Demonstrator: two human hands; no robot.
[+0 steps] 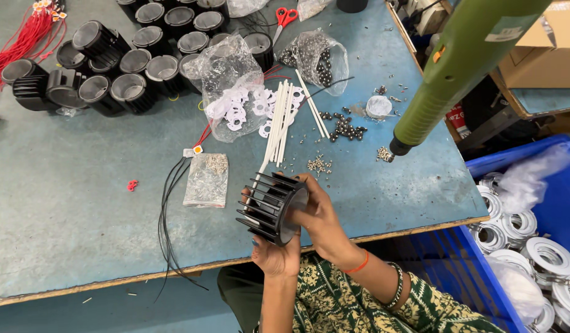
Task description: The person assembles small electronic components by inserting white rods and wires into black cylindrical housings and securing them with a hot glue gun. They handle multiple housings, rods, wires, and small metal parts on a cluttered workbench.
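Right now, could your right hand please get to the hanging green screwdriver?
Probably yes: the right hand rests on the black finned housing, and only small screws lie between it and the screwdriver.

green tool (458, 68) cropped above, bin (544, 185) perhaps half-seen

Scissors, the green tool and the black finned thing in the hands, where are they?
scissors (285, 16): head view, on the red handles.
green tool (458, 68): head view, mid body.
black finned housing (269, 206): head view, on its fins.

Assembly workshop — worn workbench (81, 246), hanging screwdriver (458, 68)
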